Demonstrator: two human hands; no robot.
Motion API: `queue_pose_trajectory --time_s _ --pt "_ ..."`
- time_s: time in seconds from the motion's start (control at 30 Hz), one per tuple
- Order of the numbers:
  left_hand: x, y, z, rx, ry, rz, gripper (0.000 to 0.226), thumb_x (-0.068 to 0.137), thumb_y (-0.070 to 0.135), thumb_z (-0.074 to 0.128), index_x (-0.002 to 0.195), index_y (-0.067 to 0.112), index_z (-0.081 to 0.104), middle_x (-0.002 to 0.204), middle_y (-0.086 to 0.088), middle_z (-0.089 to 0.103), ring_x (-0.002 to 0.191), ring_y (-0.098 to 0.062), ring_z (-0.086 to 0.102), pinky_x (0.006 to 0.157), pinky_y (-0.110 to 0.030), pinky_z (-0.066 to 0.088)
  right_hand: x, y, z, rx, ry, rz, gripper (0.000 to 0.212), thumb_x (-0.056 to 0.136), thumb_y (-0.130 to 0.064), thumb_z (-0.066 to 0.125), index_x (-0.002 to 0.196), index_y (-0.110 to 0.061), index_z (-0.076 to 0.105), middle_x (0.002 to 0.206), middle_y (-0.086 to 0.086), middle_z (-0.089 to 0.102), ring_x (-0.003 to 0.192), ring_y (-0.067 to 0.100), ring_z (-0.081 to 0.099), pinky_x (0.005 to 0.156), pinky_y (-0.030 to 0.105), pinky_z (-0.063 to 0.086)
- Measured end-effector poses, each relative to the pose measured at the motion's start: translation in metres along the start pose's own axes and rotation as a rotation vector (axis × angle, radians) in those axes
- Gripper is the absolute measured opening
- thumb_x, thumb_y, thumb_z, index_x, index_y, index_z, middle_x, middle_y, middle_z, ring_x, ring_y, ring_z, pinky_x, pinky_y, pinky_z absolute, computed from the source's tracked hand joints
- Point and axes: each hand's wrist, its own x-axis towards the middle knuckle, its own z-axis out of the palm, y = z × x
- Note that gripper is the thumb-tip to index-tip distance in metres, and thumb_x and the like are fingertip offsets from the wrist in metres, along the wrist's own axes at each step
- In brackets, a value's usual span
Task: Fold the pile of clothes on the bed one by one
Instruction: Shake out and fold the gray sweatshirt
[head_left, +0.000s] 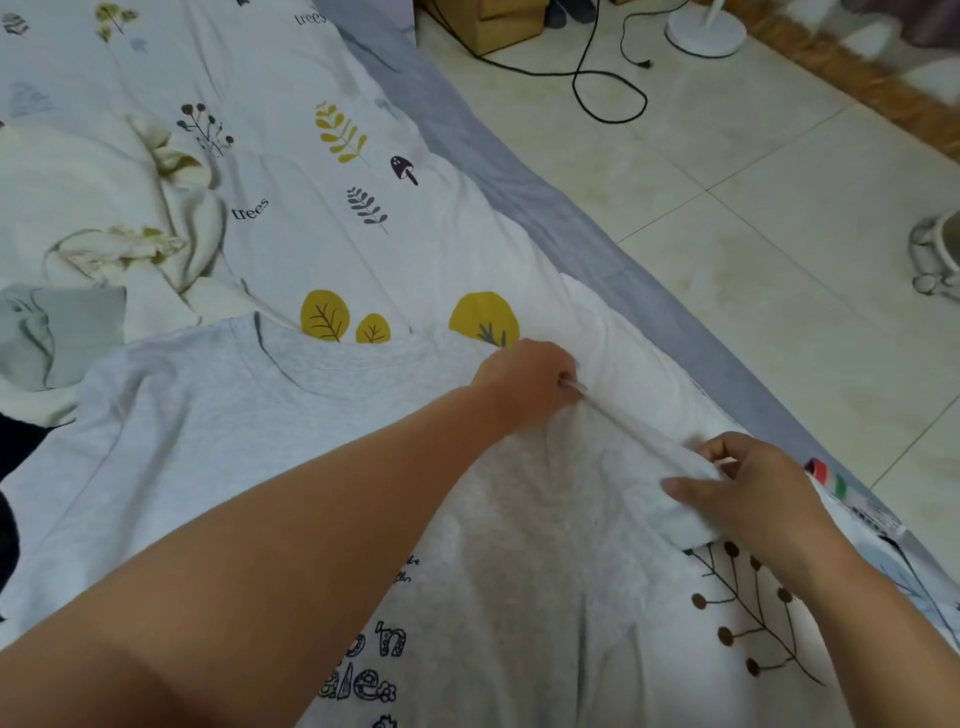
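A light grey T-shirt (218, 415) with black lettering lies spread flat on the bed, neckline pointing away from me. My left hand (524, 382) reaches across it and pinches the right shoulder edge. My right hand (748, 483) grips the right sleeve lower down. Between the two hands the fabric forms a raised, taut fold line. A cream garment (104, 208) and a pale green one (57, 332) lie crumpled at the left of the bed.
The bed cover (311, 156) is white with leaf and tree prints, and its grey edge (545, 208) runs diagonally at right. Beyond it is tiled floor (779, 234) with a black cable (602, 88), a fan base (704, 31) and a wooden cabinet (483, 21).
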Motion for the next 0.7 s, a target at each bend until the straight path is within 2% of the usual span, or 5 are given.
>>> queue_pose_trajectory --time_s 0.1,0.23,0.47,0.6,0.7 --pt "-0.002 0.004 -0.003 -0.534 0.068 -0.218 0.016 0.085 0.010 0.058 0.069 0.010 0.058 0.063 -0.003 0.060 0.059 -0.023 0.057 0.059 -0.031 0.050 -0.011 -0.008 -0.014 0.064 0.037 0.003 0.013 0.075 -0.007 0.074 0.073 -0.012 0.062 0.071 0.009 0.066 0.056 0.023 0.059 0.059 0.033 0.049" --pt "-0.011 0.004 -0.015 -0.876 -0.085 -0.319 0.026 0.093 0.027 0.053 0.071 0.014 0.052 0.055 -0.003 0.059 0.047 -0.017 0.057 0.047 -0.021 0.045 -0.049 -0.034 -0.016 0.130 0.133 -0.205 0.021 0.074 -0.008 0.071 0.064 -0.022 0.059 0.056 0.001 0.057 0.038 0.006 0.045 0.035 0.011 0.032" --pt "-0.032 -0.030 -0.037 -0.906 -0.186 -0.257 0.027 0.083 -0.011 0.056 0.087 0.015 0.052 0.059 0.002 0.036 0.048 -0.006 0.044 0.042 -0.017 0.044 -0.099 -0.069 0.074 0.169 -0.050 -0.563 0.041 0.067 0.004 0.068 0.077 -0.033 0.054 0.058 -0.012 0.049 0.062 -0.001 0.051 0.056 0.007 0.036" --pt "-0.041 -0.047 -0.040 -0.816 0.013 -0.385 0.033 0.087 -0.001 0.057 0.116 0.013 0.048 0.062 0.000 0.052 0.045 -0.010 0.046 0.043 -0.019 0.040 -0.100 -0.070 0.119 0.122 -0.384 -0.547 0.034 0.082 -0.022 0.065 0.115 -0.030 0.057 0.088 -0.016 0.053 0.074 0.002 0.056 0.075 0.022 0.048" --pt "-0.052 -0.058 -0.041 -0.911 0.048 -0.505 0.033 0.091 0.016 0.058 0.119 0.011 0.041 0.077 -0.008 0.061 0.054 -0.017 0.054 0.053 -0.026 0.050 -0.095 -0.060 0.124 0.079 -0.244 -0.534 0.028 0.085 -0.021 0.062 0.112 -0.025 0.062 0.100 -0.012 0.058 0.086 0.008 0.058 0.083 0.030 0.050"
